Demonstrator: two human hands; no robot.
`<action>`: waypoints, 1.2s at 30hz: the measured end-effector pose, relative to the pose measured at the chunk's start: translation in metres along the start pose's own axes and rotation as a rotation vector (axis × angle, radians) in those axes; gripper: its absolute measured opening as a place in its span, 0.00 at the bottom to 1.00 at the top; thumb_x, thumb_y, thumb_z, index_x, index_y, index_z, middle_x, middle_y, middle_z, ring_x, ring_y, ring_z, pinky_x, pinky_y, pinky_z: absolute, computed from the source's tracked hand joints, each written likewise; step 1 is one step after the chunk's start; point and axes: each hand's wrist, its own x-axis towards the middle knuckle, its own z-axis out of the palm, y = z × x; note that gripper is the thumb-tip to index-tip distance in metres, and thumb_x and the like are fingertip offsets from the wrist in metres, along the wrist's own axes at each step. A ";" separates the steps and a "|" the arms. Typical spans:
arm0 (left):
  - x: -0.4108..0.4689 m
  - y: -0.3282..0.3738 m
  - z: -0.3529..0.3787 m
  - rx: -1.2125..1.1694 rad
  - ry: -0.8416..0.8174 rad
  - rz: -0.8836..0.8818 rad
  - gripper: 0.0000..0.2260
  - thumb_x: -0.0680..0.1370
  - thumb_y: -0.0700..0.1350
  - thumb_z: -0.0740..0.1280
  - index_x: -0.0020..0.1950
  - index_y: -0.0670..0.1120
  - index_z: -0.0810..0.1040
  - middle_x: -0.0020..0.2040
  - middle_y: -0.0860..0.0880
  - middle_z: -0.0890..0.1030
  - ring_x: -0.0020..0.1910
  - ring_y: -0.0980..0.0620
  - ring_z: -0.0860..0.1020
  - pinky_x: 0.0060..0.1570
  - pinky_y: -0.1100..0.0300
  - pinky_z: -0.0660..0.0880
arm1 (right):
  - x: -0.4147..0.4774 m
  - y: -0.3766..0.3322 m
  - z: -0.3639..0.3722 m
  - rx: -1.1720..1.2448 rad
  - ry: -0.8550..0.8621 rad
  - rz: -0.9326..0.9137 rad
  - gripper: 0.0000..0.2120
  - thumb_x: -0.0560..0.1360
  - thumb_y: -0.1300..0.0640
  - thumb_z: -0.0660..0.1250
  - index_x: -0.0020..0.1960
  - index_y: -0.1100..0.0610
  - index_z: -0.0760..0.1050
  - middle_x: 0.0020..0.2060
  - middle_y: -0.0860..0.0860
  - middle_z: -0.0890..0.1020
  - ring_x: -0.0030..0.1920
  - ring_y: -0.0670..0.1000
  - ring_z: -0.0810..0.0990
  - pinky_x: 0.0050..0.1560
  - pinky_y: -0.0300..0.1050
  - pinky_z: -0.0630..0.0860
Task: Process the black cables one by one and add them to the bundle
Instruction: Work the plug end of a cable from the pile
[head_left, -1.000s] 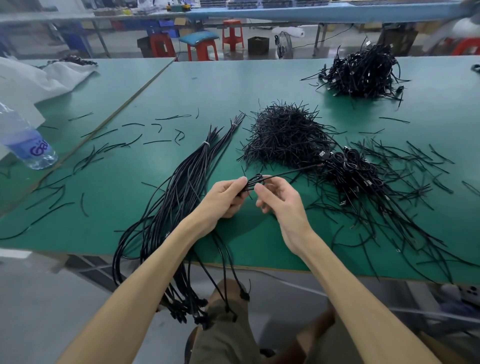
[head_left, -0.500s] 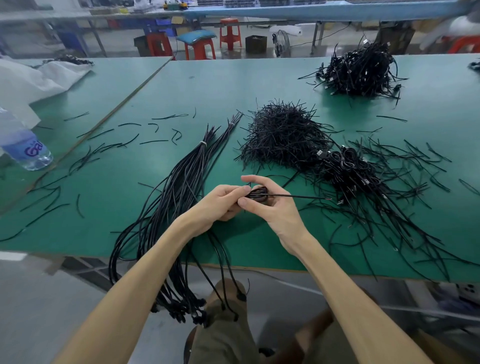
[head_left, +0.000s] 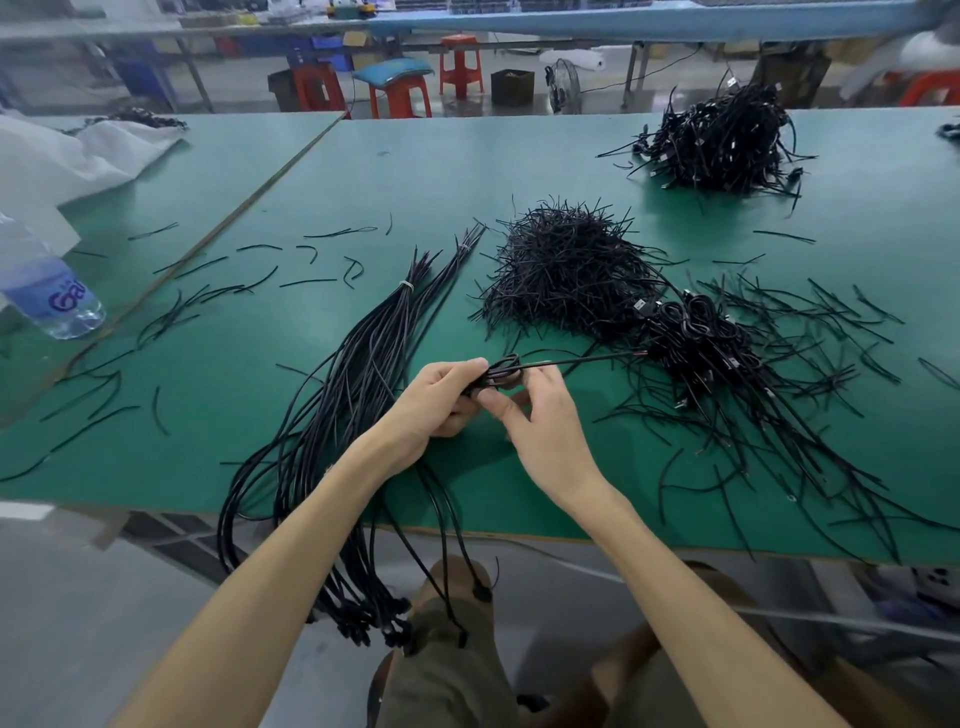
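Black cable (head_left: 501, 375), pinched by left fingers (head_left: 461, 371), right fingers (head_left: 543, 380)

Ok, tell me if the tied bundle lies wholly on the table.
No: plug ends of the bundle hang past the near edge of the table.

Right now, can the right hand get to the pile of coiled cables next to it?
Probably yes: the pile of coiled cables lies just beside the right hand, with only bare green table between. But it is busy pinching a coiled cable.
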 end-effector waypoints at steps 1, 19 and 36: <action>0.000 -0.001 0.000 0.008 0.005 0.000 0.24 0.86 0.48 0.59 0.29 0.54 0.75 0.26 0.55 0.62 0.23 0.56 0.57 0.22 0.65 0.53 | -0.001 0.000 0.001 -0.026 0.003 -0.011 0.04 0.81 0.52 0.68 0.53 0.51 0.76 0.49 0.45 0.72 0.46 0.42 0.76 0.50 0.39 0.74; -0.005 -0.006 0.005 0.090 0.046 0.112 0.20 0.85 0.51 0.59 0.33 0.50 0.75 0.26 0.52 0.66 0.24 0.53 0.58 0.22 0.63 0.56 | -0.006 0.002 -0.001 0.044 -0.003 -0.013 0.10 0.84 0.54 0.63 0.44 0.54 0.75 0.32 0.55 0.80 0.27 0.49 0.75 0.32 0.48 0.75; -0.004 -0.003 -0.003 -0.078 0.003 0.151 0.19 0.82 0.57 0.66 0.45 0.42 0.82 0.39 0.39 0.82 0.29 0.47 0.75 0.31 0.59 0.72 | -0.001 0.011 -0.008 0.261 0.089 0.084 0.08 0.84 0.62 0.62 0.48 0.62 0.78 0.34 0.51 0.81 0.29 0.52 0.75 0.34 0.49 0.75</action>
